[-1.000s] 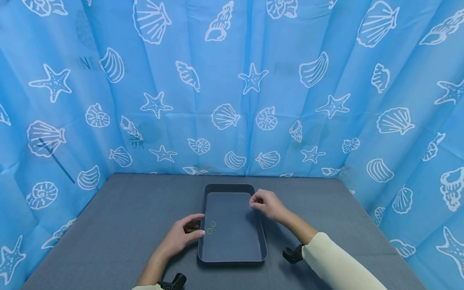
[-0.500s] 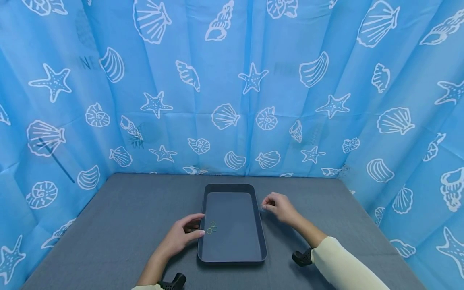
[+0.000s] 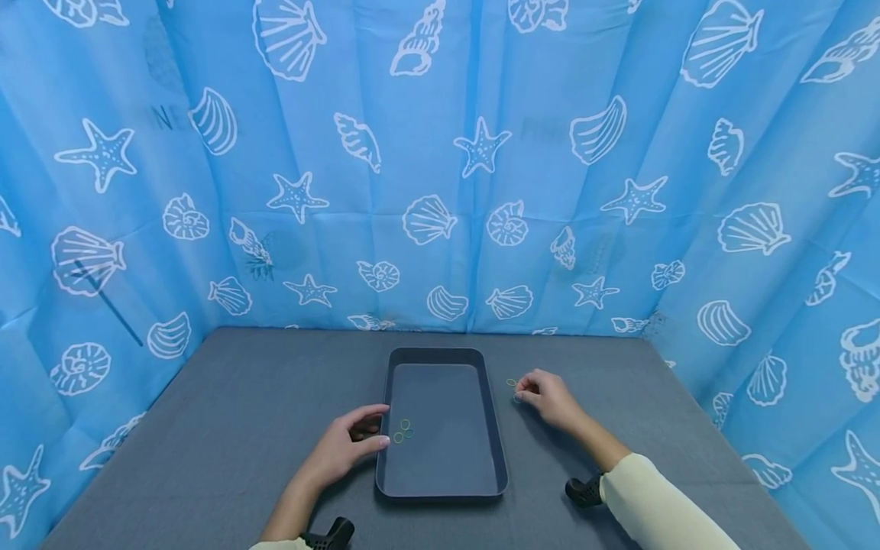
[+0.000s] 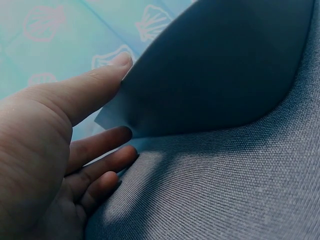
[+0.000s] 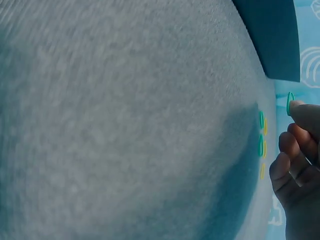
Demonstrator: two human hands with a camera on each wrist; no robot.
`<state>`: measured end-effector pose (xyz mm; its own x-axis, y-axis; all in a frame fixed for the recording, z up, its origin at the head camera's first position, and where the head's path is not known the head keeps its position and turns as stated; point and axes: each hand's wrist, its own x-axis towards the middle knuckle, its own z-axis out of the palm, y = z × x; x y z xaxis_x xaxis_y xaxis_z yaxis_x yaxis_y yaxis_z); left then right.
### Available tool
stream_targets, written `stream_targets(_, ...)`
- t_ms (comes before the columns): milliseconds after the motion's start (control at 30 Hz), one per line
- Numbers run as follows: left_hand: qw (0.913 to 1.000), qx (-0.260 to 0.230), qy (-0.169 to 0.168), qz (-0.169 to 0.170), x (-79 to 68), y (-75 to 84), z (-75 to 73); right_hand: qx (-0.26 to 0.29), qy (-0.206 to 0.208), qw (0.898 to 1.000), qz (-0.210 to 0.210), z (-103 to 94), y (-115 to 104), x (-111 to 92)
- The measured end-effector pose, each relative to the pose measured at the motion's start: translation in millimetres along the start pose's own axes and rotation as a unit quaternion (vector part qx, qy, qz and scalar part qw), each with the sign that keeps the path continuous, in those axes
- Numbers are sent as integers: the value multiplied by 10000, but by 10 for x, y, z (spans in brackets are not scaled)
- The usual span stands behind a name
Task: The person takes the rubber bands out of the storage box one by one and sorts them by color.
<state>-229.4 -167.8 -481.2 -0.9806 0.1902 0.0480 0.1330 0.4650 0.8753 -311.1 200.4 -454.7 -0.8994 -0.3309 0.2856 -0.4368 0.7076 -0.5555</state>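
My left hand (image 3: 340, 443) is at the left side of a dark grey rectangular tray (image 3: 450, 435). In the left wrist view its thumb touches the tray's rim, and the other fingers lie loosely bent beside the outer wall. To the right of the tray, my right hand (image 3: 553, 401) pinches a small green ring (image 5: 288, 106) between thumb and forefinger, raised over the table. Three thin rings lie on the tray floor near the left wall, among them a yellow ring (image 3: 406, 419). Beneath the right hand, green rings (image 5: 260, 145) and yellow rings (image 5: 262, 171) lie on the table.
A grey cloth (image 3: 289, 382) covers the table. Blue curtains (image 3: 440, 176) with white shell and starfish prints hang behind it and along both sides. The tray's raised walls stand between the two hands.
From over the tray's right rim, my right hand has moved right with the pinched ring, out over the table. A yellow ring on the table now shows beside it. The left hand stays put.
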Motion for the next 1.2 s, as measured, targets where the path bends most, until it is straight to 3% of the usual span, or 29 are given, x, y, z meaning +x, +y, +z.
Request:
stream_targets(833,10000,12,64,26,-13,17,5,-628,311,9946,761,-61,353,-49)
stream_targets(1200,10000,-45,4,83,-11,7,-2,-787,314,9903,1100,-19,387,15)
